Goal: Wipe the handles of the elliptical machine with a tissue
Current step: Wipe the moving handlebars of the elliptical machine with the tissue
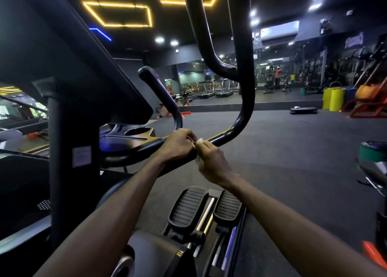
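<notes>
**Two hands, one tissue, one bar to follow**

Item 1, grip: your right hand [212, 163] has its fingers curled round a white tissue [199, 143], which shows at the fingertips and again below the palm. Your left hand [180, 146] pinches the same tissue at its upper edge, fingertips meeting the right hand's. Both hands are closed on it; neither is free.

Item 2, contact: the hands sit on the lower run of the curved handle [247, 101], touching it or just above it; you cannot tell whether the tissue is wrapped round the bar or only pressed against it.

Item 3, axis: from the grip the bar runs up and to your right, bends, then climbs steeply overhead. The unwiped length most likely lies that way, so your right hand is the nearer one to lead.

Item 4, second handle [161, 92]: shorter, rising to the left of your left hand, close by.

Item 5, below: foot pedals [206, 207], well apart from the grip.
</notes>
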Tool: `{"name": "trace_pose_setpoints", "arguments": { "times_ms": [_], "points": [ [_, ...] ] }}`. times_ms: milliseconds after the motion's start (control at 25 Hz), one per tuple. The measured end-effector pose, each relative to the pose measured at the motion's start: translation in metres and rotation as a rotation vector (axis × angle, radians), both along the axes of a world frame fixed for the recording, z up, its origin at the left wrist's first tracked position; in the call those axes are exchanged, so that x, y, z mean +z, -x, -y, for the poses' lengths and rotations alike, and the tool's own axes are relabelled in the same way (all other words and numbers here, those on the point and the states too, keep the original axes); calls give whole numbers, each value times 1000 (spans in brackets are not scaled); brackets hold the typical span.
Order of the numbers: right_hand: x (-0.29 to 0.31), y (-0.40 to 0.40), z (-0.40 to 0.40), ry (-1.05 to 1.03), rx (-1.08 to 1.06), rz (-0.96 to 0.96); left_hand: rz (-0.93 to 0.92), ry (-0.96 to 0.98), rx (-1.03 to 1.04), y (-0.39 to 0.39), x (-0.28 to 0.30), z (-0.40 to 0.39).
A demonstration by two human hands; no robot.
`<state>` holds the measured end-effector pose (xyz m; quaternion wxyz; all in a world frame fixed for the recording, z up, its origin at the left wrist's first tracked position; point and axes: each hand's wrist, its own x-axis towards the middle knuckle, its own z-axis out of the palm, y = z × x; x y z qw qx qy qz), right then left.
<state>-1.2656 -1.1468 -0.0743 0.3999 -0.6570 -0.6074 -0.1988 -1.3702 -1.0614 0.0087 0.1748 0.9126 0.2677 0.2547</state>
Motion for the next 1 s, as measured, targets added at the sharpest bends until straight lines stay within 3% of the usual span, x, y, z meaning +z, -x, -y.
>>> {"name": "trace_pose_setpoints", "arguments": {
  "times_ms": [240,480,560,680,880,1000],
  "points": [
    [2,-11,5,-57,-315,-218,36,18,78,48,-12,-12],
    [-18,87,-11,-37,62,89,24,-19,66,87,-21,-17],
    [-16,73,-10,-60,-23,64,21,0,91,101,-24,-17],
    [-16,72,-10,-153,-214,-137,79,45,166,124,-30,-24],
    [-24,155,-29,-85,60,60,201,146,225,151,-33,-21],
    [-18,142,-24,-74,50,103,242,222,224,162,-37,-25]
  ]
}}
